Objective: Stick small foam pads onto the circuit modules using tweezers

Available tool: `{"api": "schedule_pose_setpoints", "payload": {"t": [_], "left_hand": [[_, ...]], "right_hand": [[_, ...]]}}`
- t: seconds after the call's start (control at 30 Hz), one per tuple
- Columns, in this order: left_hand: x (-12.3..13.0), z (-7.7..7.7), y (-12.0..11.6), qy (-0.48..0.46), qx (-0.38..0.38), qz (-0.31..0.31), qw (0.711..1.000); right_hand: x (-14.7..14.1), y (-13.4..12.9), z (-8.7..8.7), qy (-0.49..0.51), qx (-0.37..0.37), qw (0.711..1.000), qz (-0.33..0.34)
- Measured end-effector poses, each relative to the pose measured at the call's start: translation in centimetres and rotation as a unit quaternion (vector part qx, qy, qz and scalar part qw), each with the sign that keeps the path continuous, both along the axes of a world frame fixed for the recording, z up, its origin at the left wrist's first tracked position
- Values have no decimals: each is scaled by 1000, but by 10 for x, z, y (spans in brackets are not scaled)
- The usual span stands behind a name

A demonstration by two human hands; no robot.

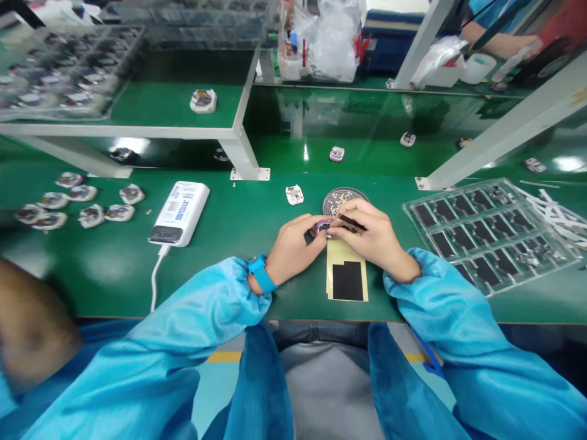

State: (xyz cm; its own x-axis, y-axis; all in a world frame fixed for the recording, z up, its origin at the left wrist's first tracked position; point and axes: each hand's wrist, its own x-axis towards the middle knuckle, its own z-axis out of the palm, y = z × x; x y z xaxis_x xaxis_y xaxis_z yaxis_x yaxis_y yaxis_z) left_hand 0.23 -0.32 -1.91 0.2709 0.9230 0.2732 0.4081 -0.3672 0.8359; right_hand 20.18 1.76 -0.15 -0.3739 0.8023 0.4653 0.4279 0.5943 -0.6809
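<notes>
My left hand (292, 249) is closed around a small rounded device housing (322, 227) with a purple rim, thumb and fingertips at its edges. Against the housing's right side are the fingertips of my right hand (376, 237). Between that hand's thumb and fingers lies a dark, slim tool (352, 223) that looks like tweezers; its tips are hidden. Just behind the hands, a round dark dish (342, 198) holds many tiny pale pieces. Below them a yellow backing sheet (347, 252) bears black stickers (347, 281). One open white housing (294, 195) lies to the left of the dish.
A white power bank (180, 211) with a cable stands left, beside several housings (92, 215). On the right is a clear tray (452, 244) of black parts, with white strips (553, 217) beyond. Metal shelf legs (243, 153) rise behind. Another person's arm (34, 318) is at left.
</notes>
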Motion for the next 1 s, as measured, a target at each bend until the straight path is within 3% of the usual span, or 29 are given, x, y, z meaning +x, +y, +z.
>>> {"api": "schedule_pose_setpoints", "payload": {"t": [0.43,0.67,1.0], "left_hand": [[-1,0,3,79,11,-2,997],[-1,-3,4,0,-36,-6,999],[-2,-1,2,-21,-97,-5,995]], "right_hand": [[6,1,-9,-58,8,998,16],[8,-1,-5,-7,31,999,36],[8,-2,-8,-43,60,997,39]]}}
